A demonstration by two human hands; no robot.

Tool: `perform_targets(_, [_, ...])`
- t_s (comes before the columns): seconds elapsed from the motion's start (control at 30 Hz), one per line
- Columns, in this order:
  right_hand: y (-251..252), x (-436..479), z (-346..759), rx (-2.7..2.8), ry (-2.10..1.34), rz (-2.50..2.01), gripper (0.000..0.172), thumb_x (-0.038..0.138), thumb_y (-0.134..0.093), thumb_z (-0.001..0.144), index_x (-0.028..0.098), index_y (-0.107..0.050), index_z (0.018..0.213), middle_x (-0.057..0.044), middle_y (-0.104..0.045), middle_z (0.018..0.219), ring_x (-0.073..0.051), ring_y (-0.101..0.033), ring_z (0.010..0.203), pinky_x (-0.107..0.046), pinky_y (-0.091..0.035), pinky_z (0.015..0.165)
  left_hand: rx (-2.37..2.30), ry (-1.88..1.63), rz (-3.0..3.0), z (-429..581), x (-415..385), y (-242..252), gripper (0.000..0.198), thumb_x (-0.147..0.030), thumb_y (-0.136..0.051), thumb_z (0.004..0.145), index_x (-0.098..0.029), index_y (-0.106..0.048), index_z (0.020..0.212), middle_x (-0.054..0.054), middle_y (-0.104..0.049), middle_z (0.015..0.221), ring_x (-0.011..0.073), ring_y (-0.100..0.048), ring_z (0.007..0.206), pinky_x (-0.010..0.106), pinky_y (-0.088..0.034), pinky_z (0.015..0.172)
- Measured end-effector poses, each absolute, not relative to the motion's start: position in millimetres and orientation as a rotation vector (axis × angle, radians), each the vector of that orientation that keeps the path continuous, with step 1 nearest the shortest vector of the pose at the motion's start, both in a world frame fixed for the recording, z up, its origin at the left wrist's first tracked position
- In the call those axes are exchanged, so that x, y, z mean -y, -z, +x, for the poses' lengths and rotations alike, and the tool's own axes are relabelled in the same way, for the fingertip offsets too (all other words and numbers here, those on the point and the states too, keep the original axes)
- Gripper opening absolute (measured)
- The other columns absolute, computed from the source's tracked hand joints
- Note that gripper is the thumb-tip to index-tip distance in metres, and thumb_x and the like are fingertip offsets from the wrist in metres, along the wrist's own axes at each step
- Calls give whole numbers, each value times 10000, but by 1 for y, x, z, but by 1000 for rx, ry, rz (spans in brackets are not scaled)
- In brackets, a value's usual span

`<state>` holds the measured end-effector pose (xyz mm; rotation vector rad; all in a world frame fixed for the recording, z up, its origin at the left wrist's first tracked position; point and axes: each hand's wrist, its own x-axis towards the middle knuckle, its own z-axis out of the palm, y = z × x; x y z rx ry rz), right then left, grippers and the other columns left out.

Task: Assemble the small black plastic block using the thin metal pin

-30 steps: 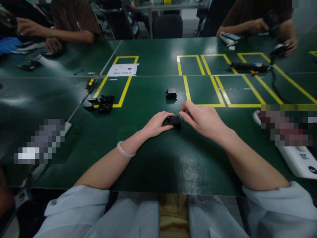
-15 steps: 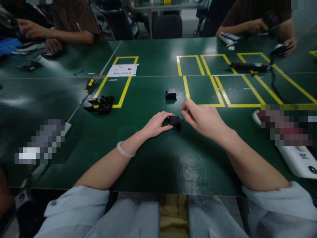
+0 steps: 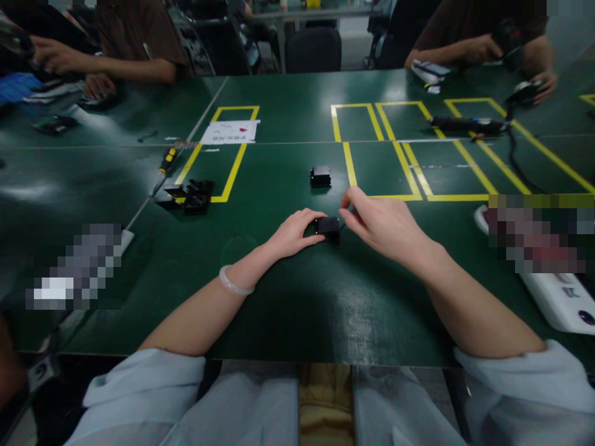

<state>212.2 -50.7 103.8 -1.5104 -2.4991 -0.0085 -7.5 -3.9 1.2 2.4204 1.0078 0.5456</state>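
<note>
On the green table, a small black box-shaped part (image 3: 328, 228) with tiny bright dots at its left end lies between my hands. My left hand (image 3: 295, 232) grips its left end, thumb on the near side and fingers on the far side. A thin dark cable (image 3: 343, 226) runs from the right end of the box to my right hand (image 3: 379, 222), whose thumb and forefinger are pinched together; most of the cable is hidden there. A similar black box (image 3: 320, 176) stands farther back, apart from both hands.
Several black parts (image 3: 198, 196) and a yellow-black screwdriver (image 3: 168, 161) lie to the left, near a paper sheet (image 3: 231, 131). A white device (image 3: 555, 300) sits at right. Across the table, a person's hands (image 3: 488, 49) hold a dark tool; another person sits at far left.
</note>
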Motion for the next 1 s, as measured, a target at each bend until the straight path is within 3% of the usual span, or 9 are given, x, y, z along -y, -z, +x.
perform_targets(0.33, [-105, 51, 211, 2513, 23, -1530, 273, 300, -298, 975, 193, -526, 1080, -35, -684, 775, -163, -579, 616, -272, -224, 531, -1017, -544, 2420, -8, 4, -1, 454, -475, -574, 911, -224, -516, 1285, 75, -587, 1199, 262, -549, 1100, 390, -436, 957])
perform_targets(0.57, [-106, 51, 212, 2533, 2, -1547, 300, 398, -324, 984, 195, -533, 1053, -42, -678, 761, -174, -586, 633, -269, -235, 547, -1003, -548, 2413, -8, 3, 0, 456, -465, -587, 905, -223, -514, 1285, 78, -594, 1190, 261, -554, 1090, 393, -442, 945])
perform_targets(0.8, [-107, 52, 211, 2523, 9, -1544, 273, 289, -300, 966, 193, -529, 1080, -43, -688, 780, -163, -568, 611, -273, -227, 538, -1002, -542, 2409, -7, 4, -2, 448, -465, -580, 908, -223, -517, 1280, 76, -593, 1198, 263, -550, 1105, 395, -438, 958])
perform_targets(1.0, [-105, 51, 212, 2522, -2, -1516, 296, 403, -340, 981, 196, -534, 1062, -34, -676, 761, -171, -583, 630, -269, -231, 538, -1010, -552, 2418, -8, 3, -1, 450, -455, -588, 906, -223, -516, 1286, 73, -594, 1179, 257, -555, 1084, 383, -441, 938])
